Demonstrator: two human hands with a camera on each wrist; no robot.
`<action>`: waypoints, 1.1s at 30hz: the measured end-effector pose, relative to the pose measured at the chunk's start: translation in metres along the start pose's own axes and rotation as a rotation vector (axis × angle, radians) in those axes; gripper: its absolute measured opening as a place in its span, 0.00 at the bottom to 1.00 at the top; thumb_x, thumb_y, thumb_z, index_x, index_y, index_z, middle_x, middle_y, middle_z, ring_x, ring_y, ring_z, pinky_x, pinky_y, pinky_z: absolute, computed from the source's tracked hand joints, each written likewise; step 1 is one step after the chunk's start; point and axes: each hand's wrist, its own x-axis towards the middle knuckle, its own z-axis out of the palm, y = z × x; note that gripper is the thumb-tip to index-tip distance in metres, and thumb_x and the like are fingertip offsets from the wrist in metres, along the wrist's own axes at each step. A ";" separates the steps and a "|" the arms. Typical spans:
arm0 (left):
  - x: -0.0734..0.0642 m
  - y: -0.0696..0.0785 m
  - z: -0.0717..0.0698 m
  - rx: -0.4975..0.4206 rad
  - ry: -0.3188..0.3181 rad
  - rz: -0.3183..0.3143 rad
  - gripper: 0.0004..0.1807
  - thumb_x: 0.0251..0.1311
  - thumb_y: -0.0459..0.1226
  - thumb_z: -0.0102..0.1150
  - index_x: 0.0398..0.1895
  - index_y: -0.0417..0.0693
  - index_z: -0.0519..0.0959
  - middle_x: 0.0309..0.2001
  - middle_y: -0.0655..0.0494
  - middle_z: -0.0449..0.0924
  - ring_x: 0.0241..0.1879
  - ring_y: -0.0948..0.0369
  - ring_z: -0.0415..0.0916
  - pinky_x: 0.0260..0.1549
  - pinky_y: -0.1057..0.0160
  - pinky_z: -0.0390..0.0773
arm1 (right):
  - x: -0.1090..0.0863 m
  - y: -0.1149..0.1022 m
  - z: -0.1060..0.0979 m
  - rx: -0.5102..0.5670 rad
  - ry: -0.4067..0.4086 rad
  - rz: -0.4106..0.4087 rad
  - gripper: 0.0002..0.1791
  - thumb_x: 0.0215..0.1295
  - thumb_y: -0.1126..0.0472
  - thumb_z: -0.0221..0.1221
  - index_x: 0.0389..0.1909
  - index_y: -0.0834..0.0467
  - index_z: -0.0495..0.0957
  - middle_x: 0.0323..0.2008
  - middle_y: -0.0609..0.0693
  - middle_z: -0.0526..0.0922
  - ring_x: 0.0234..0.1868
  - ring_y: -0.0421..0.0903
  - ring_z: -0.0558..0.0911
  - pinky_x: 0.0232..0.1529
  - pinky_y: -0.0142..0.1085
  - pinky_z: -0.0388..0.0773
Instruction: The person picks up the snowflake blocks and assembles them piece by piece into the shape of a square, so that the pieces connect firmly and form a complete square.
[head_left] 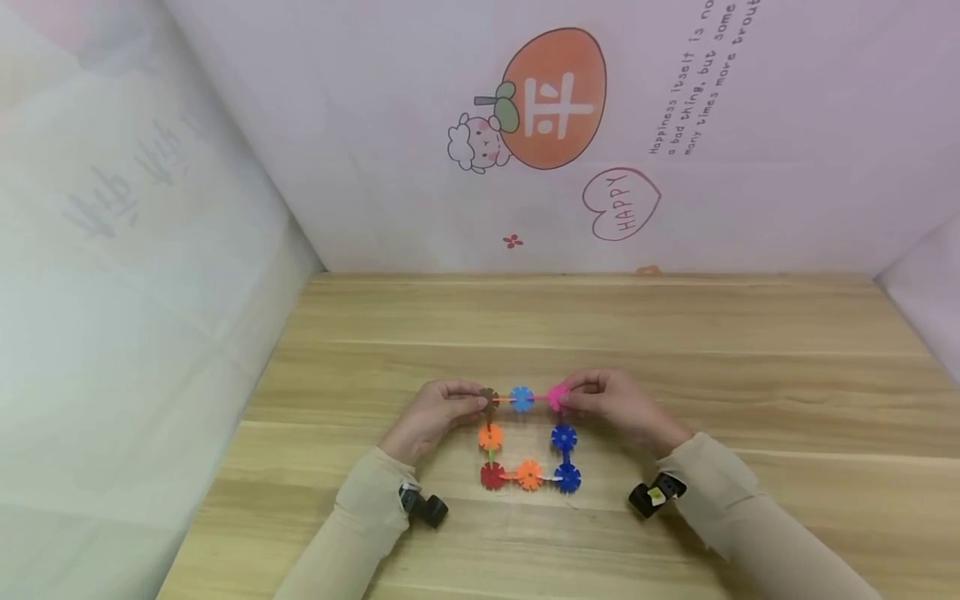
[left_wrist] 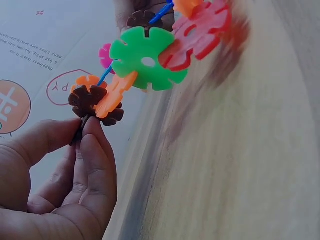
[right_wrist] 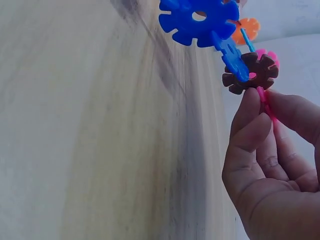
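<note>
A square ring of interlocked snowflake discs hangs between both hands, close over the tabletop. My left hand (head_left: 437,414) pinches the brown snowflake disc (head_left: 489,397) at the far left corner between thumb and fingers. At the far right corner, my right hand (head_left: 613,402) pinches the pink snowflake disc (head_left: 557,397). Between these two is a light-blue disc (head_left: 522,398). The near side has a red disc (head_left: 492,476), an orange disc (head_left: 529,475) and a dark-blue disc (head_left: 567,477). In the left wrist view a green disc (left_wrist: 140,55) joins the red one; in the right wrist view a brown disc (right_wrist: 251,75) adjoins the pink one.
The wooden table (head_left: 360,333) reaches back to a printed cloth wall (head_left: 420,225). Another cloth wall (head_left: 135,333) closes the left side. Black cameras (head_left: 433,510) are strapped at both wrists, near the ring's front corners.
</note>
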 end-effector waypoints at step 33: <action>0.021 -0.002 0.008 0.042 -0.028 -0.017 0.15 0.64 0.27 0.58 0.53 0.33 0.79 0.53 0.41 0.82 0.51 0.56 0.83 0.55 0.64 0.82 | 0.006 0.016 -0.010 0.125 0.020 0.040 0.19 0.68 0.60 0.59 0.55 0.66 0.76 0.41 0.52 0.86 0.41 0.44 0.82 0.44 0.32 0.83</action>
